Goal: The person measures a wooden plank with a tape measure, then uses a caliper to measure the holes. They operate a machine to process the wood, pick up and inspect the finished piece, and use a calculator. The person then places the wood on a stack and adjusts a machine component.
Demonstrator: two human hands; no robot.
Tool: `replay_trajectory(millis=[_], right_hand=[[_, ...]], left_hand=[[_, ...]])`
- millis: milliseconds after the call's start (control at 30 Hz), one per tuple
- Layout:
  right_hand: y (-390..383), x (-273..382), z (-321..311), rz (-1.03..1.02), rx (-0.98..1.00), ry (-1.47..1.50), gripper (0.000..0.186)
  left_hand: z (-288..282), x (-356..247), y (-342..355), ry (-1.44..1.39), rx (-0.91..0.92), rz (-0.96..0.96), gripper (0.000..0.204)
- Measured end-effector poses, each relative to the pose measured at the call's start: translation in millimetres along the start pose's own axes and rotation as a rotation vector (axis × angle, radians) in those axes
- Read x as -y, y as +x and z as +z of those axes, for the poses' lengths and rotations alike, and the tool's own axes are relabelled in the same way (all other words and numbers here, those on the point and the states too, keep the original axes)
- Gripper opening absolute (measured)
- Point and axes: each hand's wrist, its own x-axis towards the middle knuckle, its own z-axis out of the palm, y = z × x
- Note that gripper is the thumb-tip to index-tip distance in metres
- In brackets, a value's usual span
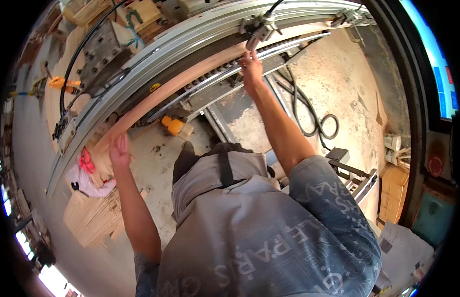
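A long, narrow wooden board (190, 74) lies along a metal rail machine, running from lower left to upper right. My left hand (119, 152) is closed at the near edge of the board's left end, its fingers bent against the wood. Farther right, my right hand (251, 71) reaches up to the same edge with its fingers around it, just under a metal clamp head (262, 30). The clamp head partly hides the board there. Below the board runs a row of dark rollers (210, 75) beside a bright metal strip.
Black cable (309, 114) loops on the floor to the right. An orange-yellow device (173, 126) sits under the machine. Cut wood strips (94, 218) and a pink-and-white cloth (91, 182) lie at left. A red button (436, 166) is on the right-hand cabinet.
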Motion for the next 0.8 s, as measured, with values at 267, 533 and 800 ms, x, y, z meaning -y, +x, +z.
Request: replay_trajectory(millis=[267,533,800], right_hand=[[56.2,31.7,-47.4,-0.033,0.055,0.064,0.049],[48.1,33.8,-43.5,-0.001,0.049,-0.135,0.064],[58.8,20.8,-42.8,-0.166,0.003,-0.232,0.019]], left_hand=[[37.0,12.8,-12.6,0.050,-0.101,0.019,0.037],[24.4,13.0,-13.0,0.072,-0.092,-0.022,0.031],[32.2,9.3,-11.2,0.109,-0.097,-0.019,0.027]])
